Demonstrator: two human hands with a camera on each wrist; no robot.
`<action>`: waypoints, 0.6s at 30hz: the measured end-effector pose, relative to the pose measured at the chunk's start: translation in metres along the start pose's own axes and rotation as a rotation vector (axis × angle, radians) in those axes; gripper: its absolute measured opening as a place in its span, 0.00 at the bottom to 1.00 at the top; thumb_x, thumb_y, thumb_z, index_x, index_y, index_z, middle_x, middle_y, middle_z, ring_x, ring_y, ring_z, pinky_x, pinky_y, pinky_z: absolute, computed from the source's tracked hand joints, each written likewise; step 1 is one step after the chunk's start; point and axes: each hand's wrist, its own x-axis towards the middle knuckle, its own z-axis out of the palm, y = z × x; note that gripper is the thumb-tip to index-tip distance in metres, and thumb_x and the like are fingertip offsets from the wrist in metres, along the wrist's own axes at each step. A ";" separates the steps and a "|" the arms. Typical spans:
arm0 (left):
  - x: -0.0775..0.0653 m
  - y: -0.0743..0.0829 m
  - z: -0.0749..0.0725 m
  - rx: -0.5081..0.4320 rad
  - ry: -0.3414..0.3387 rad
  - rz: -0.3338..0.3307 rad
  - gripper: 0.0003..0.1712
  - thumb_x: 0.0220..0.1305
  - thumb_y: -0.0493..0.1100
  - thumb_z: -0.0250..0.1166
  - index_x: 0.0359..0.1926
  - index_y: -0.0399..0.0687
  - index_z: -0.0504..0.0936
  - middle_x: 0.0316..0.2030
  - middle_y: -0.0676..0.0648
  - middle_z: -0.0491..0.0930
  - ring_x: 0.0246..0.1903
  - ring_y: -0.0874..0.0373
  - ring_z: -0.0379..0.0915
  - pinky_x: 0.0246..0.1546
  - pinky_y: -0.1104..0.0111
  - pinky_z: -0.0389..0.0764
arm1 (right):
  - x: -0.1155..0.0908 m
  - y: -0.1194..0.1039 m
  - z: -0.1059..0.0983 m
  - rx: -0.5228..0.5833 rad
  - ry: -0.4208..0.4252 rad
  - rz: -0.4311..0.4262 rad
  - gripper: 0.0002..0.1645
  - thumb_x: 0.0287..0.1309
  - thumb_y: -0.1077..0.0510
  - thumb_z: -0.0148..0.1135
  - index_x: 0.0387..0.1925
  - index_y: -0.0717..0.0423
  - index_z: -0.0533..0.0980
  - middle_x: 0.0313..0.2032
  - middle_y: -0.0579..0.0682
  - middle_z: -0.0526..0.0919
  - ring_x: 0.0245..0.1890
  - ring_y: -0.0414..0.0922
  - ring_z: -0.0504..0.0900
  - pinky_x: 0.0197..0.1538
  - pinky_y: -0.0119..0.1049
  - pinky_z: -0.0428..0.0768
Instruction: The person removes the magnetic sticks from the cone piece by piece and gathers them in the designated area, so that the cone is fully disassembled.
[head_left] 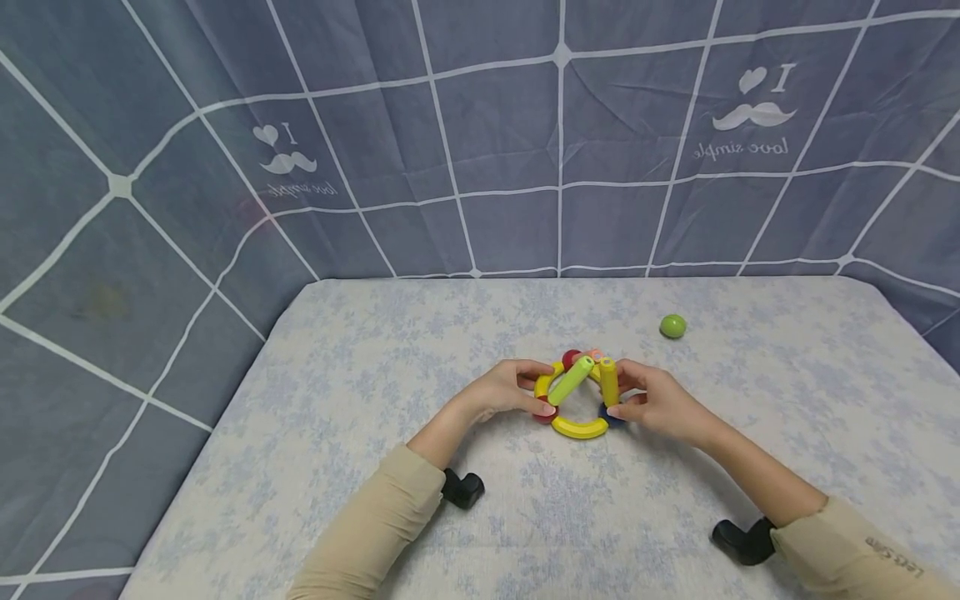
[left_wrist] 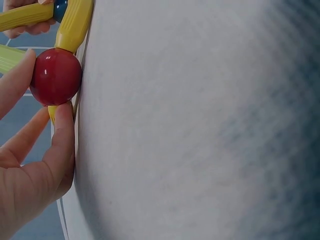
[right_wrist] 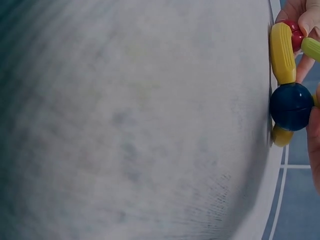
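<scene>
A ring of yellow curved pieces (head_left: 580, 428) joined by balls lies on the table. My left hand (head_left: 502, 390) pinches the red ball (left_wrist: 56, 77) at the ring's near left, thumb on one side and a fingertip on the other. From that ball a light green stick (head_left: 572, 381) slants up. My right hand (head_left: 663, 404) holds the near right corner, its thumb at the dark blue ball (right_wrist: 291, 107) and its fingers beside a raised yellow stick (head_left: 609, 383). Another red ball (head_left: 571, 358) sits at the back, partly hidden behind the sticks.
A small green ball (head_left: 673, 326) lies farther back to the right on the flowered tablecloth (head_left: 360, 433). Black wrist attachments (head_left: 742, 542) show under both forearms. A blue checked curtain (head_left: 510, 150) hangs behind the table and along its left side.
</scene>
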 end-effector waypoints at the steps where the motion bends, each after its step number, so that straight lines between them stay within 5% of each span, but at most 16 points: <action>1: 0.000 0.000 0.000 0.000 0.000 0.000 0.35 0.47 0.32 0.73 0.59 0.42 0.74 0.48 0.42 0.77 0.41 0.57 0.73 0.37 0.71 0.76 | 0.000 0.001 0.000 -0.005 0.002 -0.003 0.17 0.50 0.69 0.67 0.42 0.61 0.72 0.39 0.53 0.79 0.43 0.51 0.78 0.41 0.34 0.79; 18: 0.000 0.001 0.000 -0.015 -0.006 -0.001 0.34 0.47 0.31 0.72 0.59 0.42 0.74 0.48 0.42 0.77 0.42 0.56 0.73 0.36 0.72 0.77 | 0.001 0.004 -0.003 0.108 -0.028 0.063 0.19 0.54 0.69 0.62 0.47 0.68 0.67 0.41 0.61 0.79 0.43 0.53 0.79 0.36 0.34 0.78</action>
